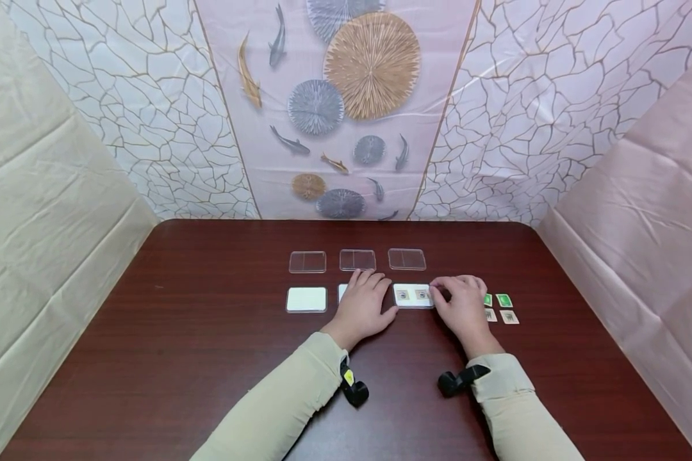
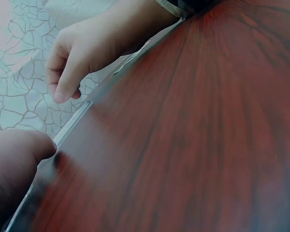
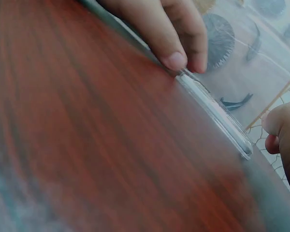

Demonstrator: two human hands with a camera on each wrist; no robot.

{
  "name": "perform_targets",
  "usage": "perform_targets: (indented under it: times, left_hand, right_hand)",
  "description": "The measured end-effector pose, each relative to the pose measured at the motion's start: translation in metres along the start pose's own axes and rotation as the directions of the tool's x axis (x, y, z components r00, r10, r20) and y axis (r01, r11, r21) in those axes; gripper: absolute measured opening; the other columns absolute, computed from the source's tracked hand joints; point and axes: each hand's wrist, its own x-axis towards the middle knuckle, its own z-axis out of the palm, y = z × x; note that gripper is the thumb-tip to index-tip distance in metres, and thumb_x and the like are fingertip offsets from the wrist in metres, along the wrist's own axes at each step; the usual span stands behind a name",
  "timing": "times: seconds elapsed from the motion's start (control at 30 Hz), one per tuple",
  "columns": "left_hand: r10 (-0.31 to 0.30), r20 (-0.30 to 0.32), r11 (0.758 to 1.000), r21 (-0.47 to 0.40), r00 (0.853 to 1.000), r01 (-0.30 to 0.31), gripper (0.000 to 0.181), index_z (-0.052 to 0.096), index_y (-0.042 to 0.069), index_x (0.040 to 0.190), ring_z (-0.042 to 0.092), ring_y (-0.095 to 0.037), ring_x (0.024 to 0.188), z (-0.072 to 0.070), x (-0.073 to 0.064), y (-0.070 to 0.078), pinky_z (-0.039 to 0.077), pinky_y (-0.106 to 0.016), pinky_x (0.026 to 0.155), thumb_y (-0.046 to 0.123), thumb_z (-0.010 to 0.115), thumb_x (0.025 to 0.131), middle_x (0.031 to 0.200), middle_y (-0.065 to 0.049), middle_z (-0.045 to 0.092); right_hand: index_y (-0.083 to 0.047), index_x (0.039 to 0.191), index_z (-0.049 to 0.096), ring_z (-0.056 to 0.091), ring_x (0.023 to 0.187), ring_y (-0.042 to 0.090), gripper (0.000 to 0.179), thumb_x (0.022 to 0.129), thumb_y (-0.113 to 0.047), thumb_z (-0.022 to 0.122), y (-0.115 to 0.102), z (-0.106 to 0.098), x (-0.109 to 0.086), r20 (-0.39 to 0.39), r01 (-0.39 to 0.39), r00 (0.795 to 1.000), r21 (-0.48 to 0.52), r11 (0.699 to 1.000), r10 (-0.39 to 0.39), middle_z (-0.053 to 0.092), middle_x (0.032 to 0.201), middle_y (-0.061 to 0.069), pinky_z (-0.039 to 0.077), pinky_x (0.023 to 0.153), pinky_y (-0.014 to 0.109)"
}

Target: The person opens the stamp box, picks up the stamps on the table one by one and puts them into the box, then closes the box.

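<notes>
My left hand [image 1: 364, 306] lies with fingers spread over a white-filled clear case [image 1: 341, 293], hiding most of it. Its thumb touches the left end of another flat case [image 3: 215, 113], as the right wrist view shows. In the head view this second case [image 1: 412, 304] is white inside, with two small picture cards [image 1: 412, 295] on it. My right hand [image 1: 461, 304] is at that case's right end, thumb and fingers curled close together. I cannot tell whether a small card is between its fingertips. Small green-backed cards [image 1: 504, 300] and picture cards [image 1: 509, 317] lie beside it.
Three clear lids [image 1: 308, 262] are lined up behind the cases. A third white-filled case [image 1: 306, 299] is at the left of the row. Dark wooden tabletop [image 1: 150, 352] surrounds everything, with draped fabric walls [image 1: 623, 192] at the back and sides.
</notes>
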Motion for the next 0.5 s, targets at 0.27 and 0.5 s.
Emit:
perform_targets:
  times: [0.27, 0.5]
  left_hand:
    - [0.015, -0.023, 1.000, 0.005, 1.000, -0.015, 0.060, 0.060, 0.014, 0.138, 0.042, -0.024, 0.139, -0.002, -0.009, -0.017, 0.021, -0.047, 0.122, 0.053, 0.063, 0.092, 0.141, -0.003, 0.057]
    - [0.014, -0.022, 1.000, 0.006, 1.000, -0.014, 0.069, 0.057, 0.014, 0.141, 0.041, -0.025, 0.140, -0.005, -0.015, -0.034, 0.018, -0.048, 0.123, 0.059, 0.063, 0.089, 0.144, -0.004, 0.054]
  right_hand:
    - [-0.009, 0.092, 0.074, 0.056, 0.098, 0.037, 0.006, 0.089, -0.015, 0.073, 0.000, -0.001, 0.000, -0.014, -0.001, 1.000, 0.005, 1.000, 0.001, 0.074, 0.090, 0.010, 0.025, 0.104, 0.063]
    - [-0.009, 0.093, 0.074, 0.055, 0.099, 0.037, 0.006, 0.089, -0.015, 0.073, -0.001, -0.003, 0.000, -0.008, -0.008, 1.000, -0.003, 1.000, 0.008, 0.075, 0.091, 0.011, 0.023, 0.106, 0.062]
